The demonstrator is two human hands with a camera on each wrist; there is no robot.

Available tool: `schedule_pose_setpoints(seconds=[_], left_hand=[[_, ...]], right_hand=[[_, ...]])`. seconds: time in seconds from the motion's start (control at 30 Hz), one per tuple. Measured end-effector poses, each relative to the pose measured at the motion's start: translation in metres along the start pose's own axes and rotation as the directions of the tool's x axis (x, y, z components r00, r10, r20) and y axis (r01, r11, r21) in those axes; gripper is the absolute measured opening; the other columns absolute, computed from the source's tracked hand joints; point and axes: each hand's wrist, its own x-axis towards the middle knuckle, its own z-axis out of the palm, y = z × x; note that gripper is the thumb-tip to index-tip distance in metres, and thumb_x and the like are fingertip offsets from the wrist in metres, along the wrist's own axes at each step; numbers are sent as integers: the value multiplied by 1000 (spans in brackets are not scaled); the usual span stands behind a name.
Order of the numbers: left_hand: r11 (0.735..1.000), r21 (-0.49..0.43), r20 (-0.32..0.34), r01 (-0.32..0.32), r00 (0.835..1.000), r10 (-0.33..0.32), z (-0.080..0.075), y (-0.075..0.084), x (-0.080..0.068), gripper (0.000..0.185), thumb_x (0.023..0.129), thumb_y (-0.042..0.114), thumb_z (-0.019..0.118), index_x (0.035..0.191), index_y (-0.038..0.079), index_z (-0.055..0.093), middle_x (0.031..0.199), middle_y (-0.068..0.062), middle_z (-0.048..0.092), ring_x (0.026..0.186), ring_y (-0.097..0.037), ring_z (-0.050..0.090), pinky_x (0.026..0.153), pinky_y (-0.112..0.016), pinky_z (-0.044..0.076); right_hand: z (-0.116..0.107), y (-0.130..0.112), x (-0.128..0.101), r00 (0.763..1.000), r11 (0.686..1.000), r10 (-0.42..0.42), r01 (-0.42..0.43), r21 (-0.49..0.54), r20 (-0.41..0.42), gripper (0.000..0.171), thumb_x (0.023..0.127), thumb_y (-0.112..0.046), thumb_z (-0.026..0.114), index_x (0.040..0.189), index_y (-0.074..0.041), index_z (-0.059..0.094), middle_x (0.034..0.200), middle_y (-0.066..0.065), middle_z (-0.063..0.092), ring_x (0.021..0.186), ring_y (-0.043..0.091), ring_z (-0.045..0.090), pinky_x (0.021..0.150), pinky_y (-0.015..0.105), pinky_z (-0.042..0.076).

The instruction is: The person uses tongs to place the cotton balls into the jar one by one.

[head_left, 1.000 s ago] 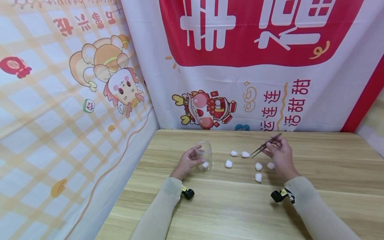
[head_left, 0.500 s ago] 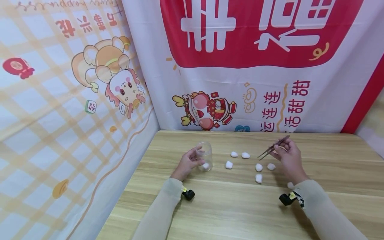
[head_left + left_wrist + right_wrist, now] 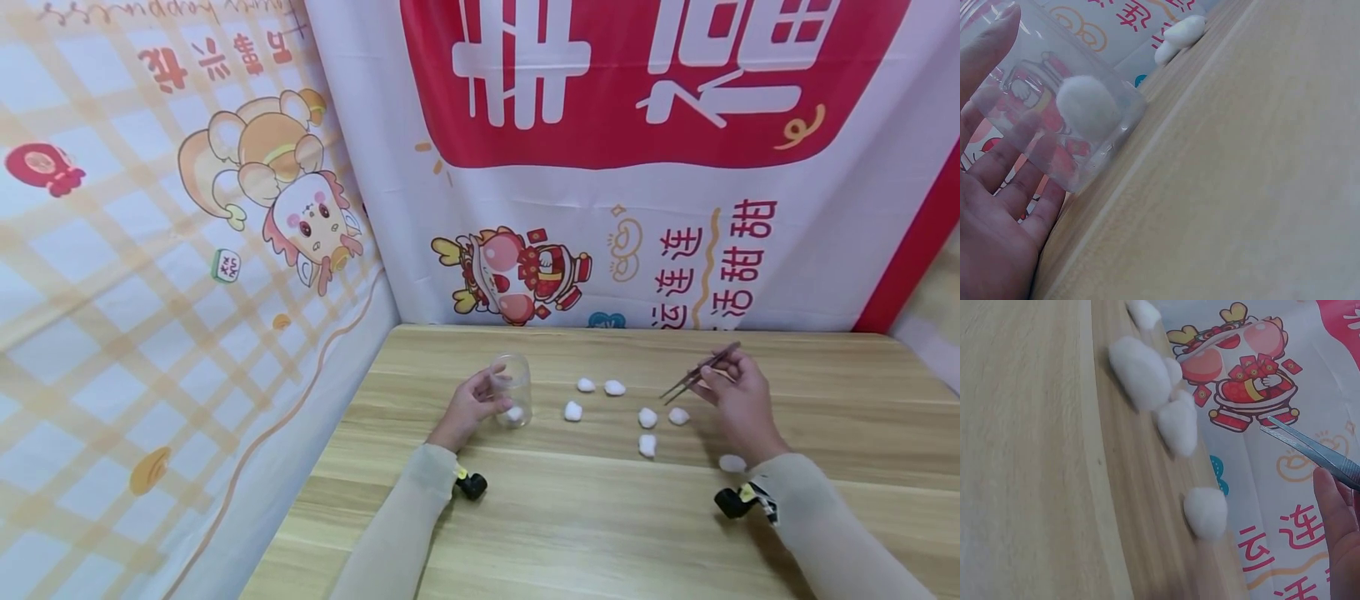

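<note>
The head view looks forward and down from above the bench (image 3: pixel 585 517), far enough back to take in both forearms, the printed backdrop and the bench corner. The left wrist view sits low by the bench top, very near the clear jar (image 3: pixel 1054 100) held in the left hand (image 3: pixel 991 212), facing the backdrop. The right wrist view also skims the bench, close to the cotton balls (image 3: pixel 1141 372) and tweezers (image 3: pixel 1313 453). All three share the bench surface and cartoon backdrop.
</note>
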Motion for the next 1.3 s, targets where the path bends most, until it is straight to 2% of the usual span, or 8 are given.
schedule_pose_setpoints(seconds=[0.3,0.53,0.73,1.17,1.3], left_hand=[[1000,-3,2,-2,1000,2,-1,-1,1,73,83,9,78,147,5,41,134,-12,56,123,-30,52,101,-35,43],[1000,-7,-3,1,1000,-1,-2,-3,1,72,82,11,79,146,8,44,133,-10,57,122,-29,53,101,-35,44],[1000,-1,-9,-15,1000,15,-1,-3,1,73,83,8,78,146,4,41,132,-10,59,121,-29,54,101,-35,44],[1000,-8,-10,-2,1000,2,-1,-3,0,72,83,7,77,146,5,42,133,-11,58,123,-28,52,101,-34,43],[1000,-11,-10,-5,1000,5,0,-1,-1,71,83,6,77,145,4,43,133,-12,58,122,-29,53,100,-35,44]], right_hand=[[-12,1,1,999,996,29,-33,-82,-44,25,97,5,52,118,-9,48,106,10,54,92,17,65,82,30,53],[-21,8,1,999,999,13,-14,-33,-46,26,95,9,51,117,-6,48,103,12,54,88,17,66,81,31,54],[-28,11,2,998,999,26,-27,-21,-49,26,95,9,52,115,-6,48,102,9,56,88,17,66,80,30,55],[-37,13,2,995,994,53,-61,-86,-84,26,95,8,55,114,-9,50,101,8,56,86,14,66,77,27,56],[-38,12,1,995,988,58,-69,-139,-76,24,96,6,54,113,-9,49,101,8,56,87,11,65,77,26,55]])
